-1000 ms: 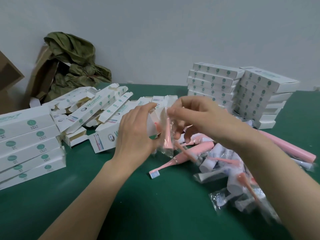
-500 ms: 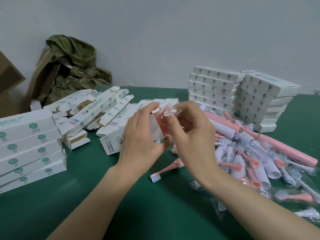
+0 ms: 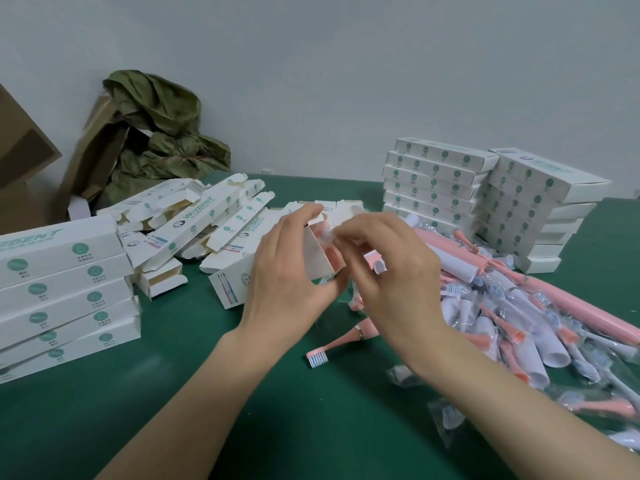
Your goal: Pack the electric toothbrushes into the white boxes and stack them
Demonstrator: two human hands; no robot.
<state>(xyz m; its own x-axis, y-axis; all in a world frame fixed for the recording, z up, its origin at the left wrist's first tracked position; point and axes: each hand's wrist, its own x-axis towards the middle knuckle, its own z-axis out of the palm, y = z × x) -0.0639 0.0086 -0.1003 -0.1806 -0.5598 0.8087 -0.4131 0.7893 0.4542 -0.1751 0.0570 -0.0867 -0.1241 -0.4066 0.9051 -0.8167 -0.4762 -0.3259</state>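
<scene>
Hands hold white box, wrapped toothbrush inside

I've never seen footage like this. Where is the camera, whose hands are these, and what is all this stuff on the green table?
There is no machine here. A person works with bare hands, and the single picture comes from a camera worn on their head, looking forward and down. The left hand holds an open white box. The right hand pinches a clear-wrapped part at the box's open end. On the green table are stacks of closed boxes at the left and far right, a heap of empty open boxes between them, and pink toothbrushes among bagged brush heads at the right. Crumpled green wrapping and brown cardboard sit at the back left.
</scene>
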